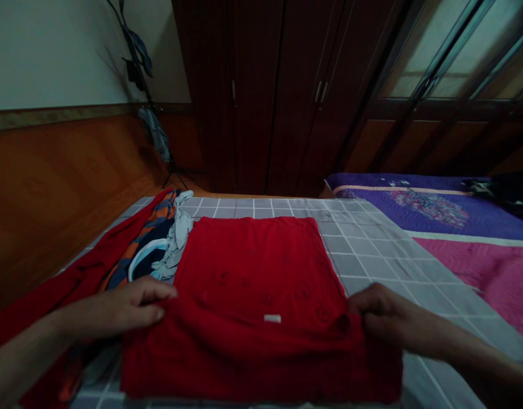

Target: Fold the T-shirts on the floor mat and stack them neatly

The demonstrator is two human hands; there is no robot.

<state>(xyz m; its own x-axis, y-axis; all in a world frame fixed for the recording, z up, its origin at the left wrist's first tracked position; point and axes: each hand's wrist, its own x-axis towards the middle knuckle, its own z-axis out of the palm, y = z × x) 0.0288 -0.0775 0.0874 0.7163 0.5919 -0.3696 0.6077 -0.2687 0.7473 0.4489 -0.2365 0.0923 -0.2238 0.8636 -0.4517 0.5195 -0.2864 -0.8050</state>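
Observation:
A red garment [253,250], probably a shirt, lies spread on the grey checked bed sheet, its near part lifted and folding over. Dark printed marks and a small white label show on its middle. My left hand [133,307] pinches the cloth at the left side, thumb against fingers. At the right side, my right hand [381,312] grips the opposite edge, its fingers curled round the fabric. The near flap of cloth hangs between both hands. Whatever lies beneath the garment is hidden.
Left of the garment lies a pile of clothes [159,238] with red, striped and light grey pieces. The grey checked sheet [355,255] borders a purple and pink bedspread [432,210]. A dark wardrobe [261,102] stands behind, and a coat stand [137,62] at the back left.

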